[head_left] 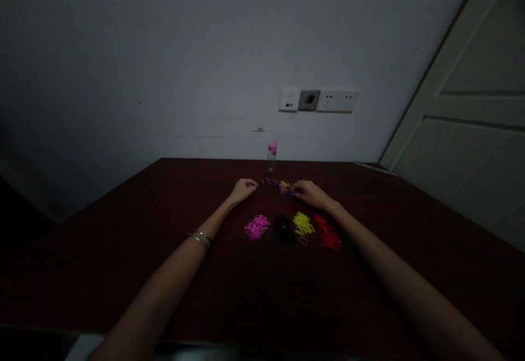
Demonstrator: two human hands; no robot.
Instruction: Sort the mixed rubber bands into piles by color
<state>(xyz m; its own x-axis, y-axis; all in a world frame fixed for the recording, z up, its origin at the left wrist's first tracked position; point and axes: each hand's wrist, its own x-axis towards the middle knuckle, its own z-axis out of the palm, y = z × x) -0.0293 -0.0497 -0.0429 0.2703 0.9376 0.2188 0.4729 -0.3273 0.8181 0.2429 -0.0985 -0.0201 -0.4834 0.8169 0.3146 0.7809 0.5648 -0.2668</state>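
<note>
A mixed pile of small coloured rubber bands point(284, 187) lies toward the back of the table. My right hand point(310, 192) reaches in from the right, its fingers pinched together on bands at the pile's right edge. To the left of the pile, apart from it, my left hand point(245, 190) rests with thumb and fingers drawn together; anything between them is too small to make out. Nearer to me lie sorted heaps in a row: pink bands point(256, 227), black bands point(283, 225), yellow bands point(303, 223) and red bands point(327, 233).
Behind the mixed pile stands a clear bottle point(271, 159) with a pink top, close to the wall. The dark red table point(164, 197) runs up to that wall, which carries a row of sockets point(328, 100). A white door point(463, 109) is at the right. The light is dim.
</note>
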